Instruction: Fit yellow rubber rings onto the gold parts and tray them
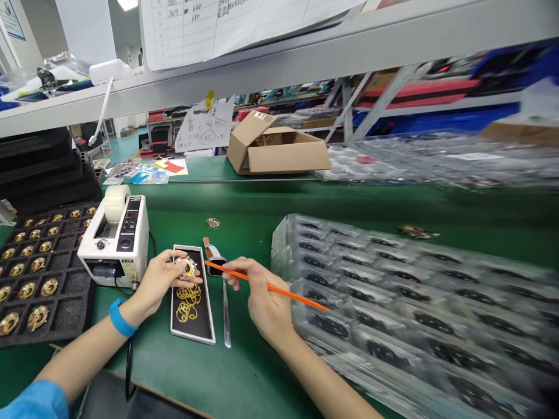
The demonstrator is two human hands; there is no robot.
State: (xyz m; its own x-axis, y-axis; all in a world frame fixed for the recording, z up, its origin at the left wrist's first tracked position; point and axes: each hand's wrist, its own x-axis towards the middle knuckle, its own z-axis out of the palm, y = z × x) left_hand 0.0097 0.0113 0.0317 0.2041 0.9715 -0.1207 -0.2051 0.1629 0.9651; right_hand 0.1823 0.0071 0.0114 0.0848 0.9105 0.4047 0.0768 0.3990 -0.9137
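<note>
My left hand [162, 279] is closed on a round gold watch movement [187, 268], holding it by the edge over a white-rimmed tray [212, 333]. Several thin yellow rings [187, 302] lie on the tray's dark bottom. Between the fingertips of my right hand [267, 299] is a slim orange stick [301, 298], its tip pointing left toward the watch movement, with a small gap between them. Metal tweezers [226, 317] rest on the green bench right of the tray. Just behind them is a wristwatch [213, 256] with a brown and white strap.
A white tape dispenser [116, 238] stands left of the tray, beside a black foam tray [65, 317] of similar gold parts. Stacked clear plastic trays [393, 291] with dark parts fill the right side. An open cardboard box [288, 157] sits behind, under a metal shelf [271, 67].
</note>
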